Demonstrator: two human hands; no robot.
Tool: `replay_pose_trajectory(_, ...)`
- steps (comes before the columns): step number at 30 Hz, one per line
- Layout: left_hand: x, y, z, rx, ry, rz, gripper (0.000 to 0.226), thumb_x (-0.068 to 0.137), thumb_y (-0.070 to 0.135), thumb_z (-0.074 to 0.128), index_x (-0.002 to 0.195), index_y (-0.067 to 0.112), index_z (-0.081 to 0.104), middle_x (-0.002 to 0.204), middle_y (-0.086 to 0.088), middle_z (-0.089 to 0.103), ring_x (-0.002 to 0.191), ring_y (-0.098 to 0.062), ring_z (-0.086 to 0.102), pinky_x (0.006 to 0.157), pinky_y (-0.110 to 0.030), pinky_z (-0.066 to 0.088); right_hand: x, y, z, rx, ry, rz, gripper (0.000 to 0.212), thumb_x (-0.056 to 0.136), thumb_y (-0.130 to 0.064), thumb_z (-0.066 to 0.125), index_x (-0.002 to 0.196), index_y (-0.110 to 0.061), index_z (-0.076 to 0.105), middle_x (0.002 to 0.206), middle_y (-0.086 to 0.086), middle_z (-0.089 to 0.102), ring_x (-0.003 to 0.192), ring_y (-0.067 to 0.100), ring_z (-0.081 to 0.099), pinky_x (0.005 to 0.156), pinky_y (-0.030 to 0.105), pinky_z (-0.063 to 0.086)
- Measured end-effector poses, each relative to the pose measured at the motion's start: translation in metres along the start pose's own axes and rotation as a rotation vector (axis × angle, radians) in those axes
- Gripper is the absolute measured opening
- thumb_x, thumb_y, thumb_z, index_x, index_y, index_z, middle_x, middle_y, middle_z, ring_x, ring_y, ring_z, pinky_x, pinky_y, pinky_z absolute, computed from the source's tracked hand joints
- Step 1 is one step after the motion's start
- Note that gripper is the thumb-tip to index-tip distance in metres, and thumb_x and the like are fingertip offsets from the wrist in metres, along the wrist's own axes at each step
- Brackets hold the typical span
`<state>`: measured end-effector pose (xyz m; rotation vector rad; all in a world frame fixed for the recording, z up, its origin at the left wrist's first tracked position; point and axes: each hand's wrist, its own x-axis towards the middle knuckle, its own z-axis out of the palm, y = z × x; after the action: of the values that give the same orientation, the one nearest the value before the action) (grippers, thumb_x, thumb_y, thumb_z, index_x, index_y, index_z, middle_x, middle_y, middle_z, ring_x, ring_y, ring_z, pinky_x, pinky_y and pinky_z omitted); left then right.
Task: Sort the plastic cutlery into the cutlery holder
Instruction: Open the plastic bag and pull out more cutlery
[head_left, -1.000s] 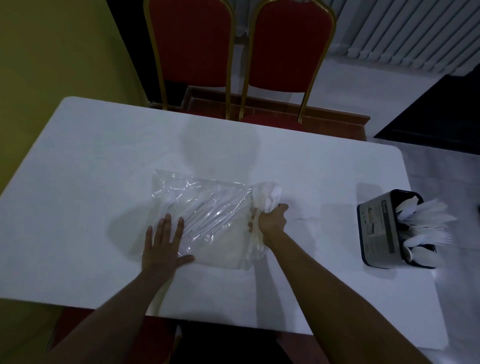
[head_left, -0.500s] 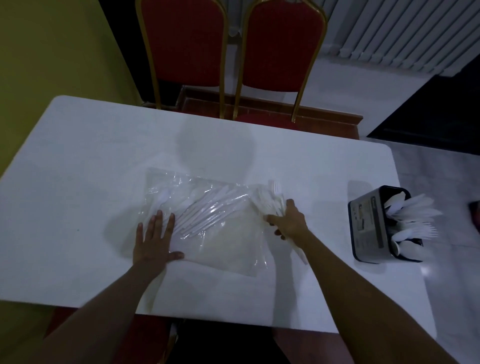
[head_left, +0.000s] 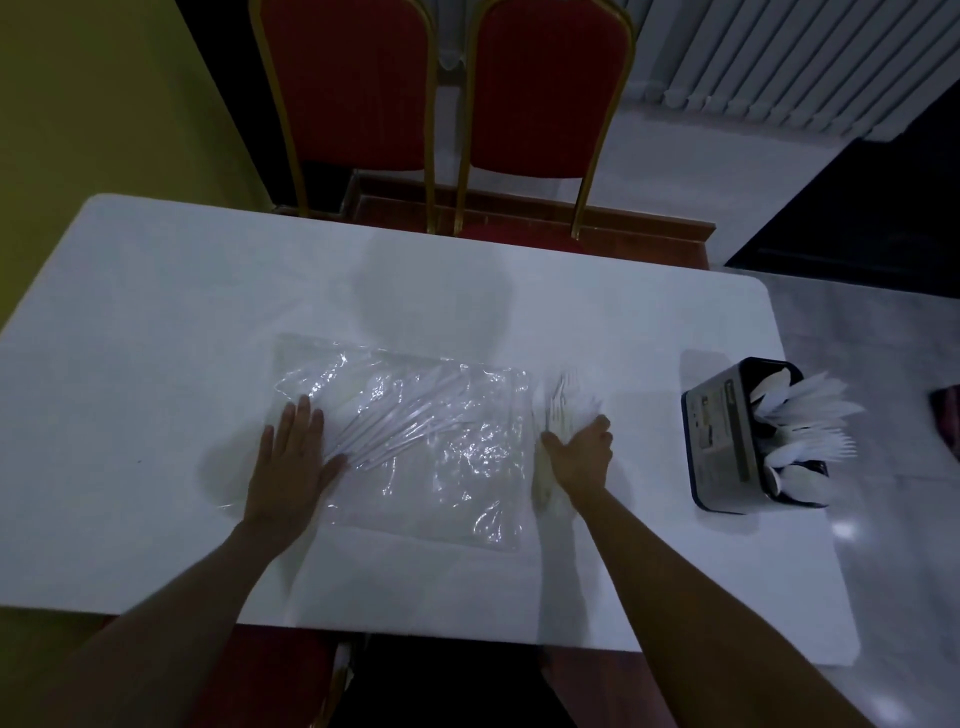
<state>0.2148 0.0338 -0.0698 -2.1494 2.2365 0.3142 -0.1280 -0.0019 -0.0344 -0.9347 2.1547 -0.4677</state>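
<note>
Where cutlery (head_left: 395, 426) fills bag (head_left: 467, 467), holder (head_left: 727, 441) stocked

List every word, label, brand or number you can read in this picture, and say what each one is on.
No text can be read.
Label on the side of the black cutlery holder: it shows a dark header strip, small boxes and lines of print, all too small and blurred to read.
Clear plastic bag, white table, red chairs: no print visible.
</note>
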Motion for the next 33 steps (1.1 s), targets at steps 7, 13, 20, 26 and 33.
replay_pose_trajectory(7,0.035,-0.015,-0.024,-0.129,0.209,-0.375,0.061,0.093,0.022,0.056,0.138,-0.011,0.032,0.147,-0.037,0.022,0.136,-0.051,0.024,0.109,-0.061,0.019,-0.027,0.001,0.014,-0.090,0.195,-0.272,0.038,0.085,-0.009,0.058,0.122,-0.007,0.049,0.113,0.012,0.059,0.106,0.030,0.054,0.085,0.037,0.044)
replay_pose_trajectory(13,0.054,-0.034,-0.032,-0.270,-0.027,-0.723,0.053,0.095,0.033,0.050,0.119,-0.014,0.049,0.114,-0.036,0.057,0.110,-0.050,0.053,0.102,-0.050,0.035,-0.044,-0.020,0.037,-0.076,-0.165,-0.071,0.048,0.086,-0.023,0.067,0.122,0.000,0.044,0.104,0.011,0.061,0.097,0.027,0.060,0.073,0.024,0.037)
replay_pose_trajectory(20,0.052,-0.010,-0.090,-0.335,0.292,-0.582,0.037,0.099,0.033,0.036,0.103,0.001,0.054,0.103,-0.027,0.055,0.091,-0.048,0.057,0.079,-0.050,0.047,-0.040,-0.043,0.035,0.642,-0.317,0.192,0.015,0.089,-0.004,0.052,0.080,-0.003,0.063,0.075,0.011,0.066,0.067,0.023,0.063,0.067,0.032,0.054)
replay_pose_trajectory(26,0.061,0.005,-0.140,-0.705,0.440,-0.542,0.036,0.094,0.046,0.037,0.092,0.014,0.055,0.081,0.006,0.069,0.081,-0.028,0.062,0.075,-0.037,0.044,-0.035,-0.055,0.024,1.185,-0.519,0.572,0.030,0.097,-0.002,0.026,0.090,-0.003,0.055,0.079,0.021,0.070,0.049,0.025,0.065,0.037,0.021,0.050)
replay_pose_trajectory(33,0.070,-0.006,-0.156,-1.060,-0.170,-0.516,0.038,0.075,0.028,0.078,0.108,0.016,0.063,0.079,-0.002,0.059,0.064,-0.012,0.048,0.059,-0.024,0.037,-0.018,-0.047,0.030,0.932,-0.602,0.547,0.010,0.092,0.000,0.058,0.089,0.009,0.059,0.079,0.021,0.063,0.049,0.024,0.069,0.037,0.024,0.052)
